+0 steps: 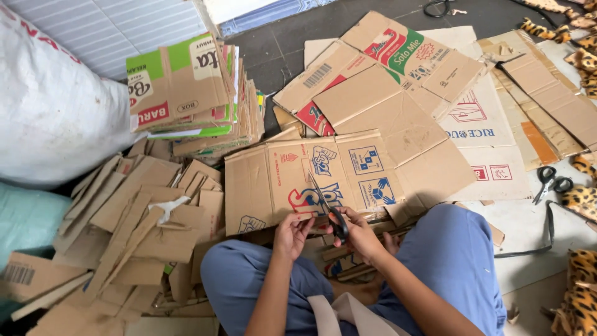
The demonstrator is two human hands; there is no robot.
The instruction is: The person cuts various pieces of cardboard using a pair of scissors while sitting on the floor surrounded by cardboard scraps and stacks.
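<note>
Flattened carton (311, 177) lies on the floor just beyond the person's knees, near edge at the hands. Right hand (357, 233) grips scissors (326, 208), blades open into that edge; left hand (291, 235) pinches the edge to steady it. Cut strips (134, 224) pile left of the carton.

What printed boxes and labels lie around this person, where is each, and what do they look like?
Flattened carton: under the scissors, brown with blue and red printing.
Box stack: upper left, brown with green, white and red panels.
Flattened carton: top centre, brown with a green and red emblem.
Pale sheet: right of centre, off-white with red line drawings.
Barcode label: lower left, on brown card.
</note>
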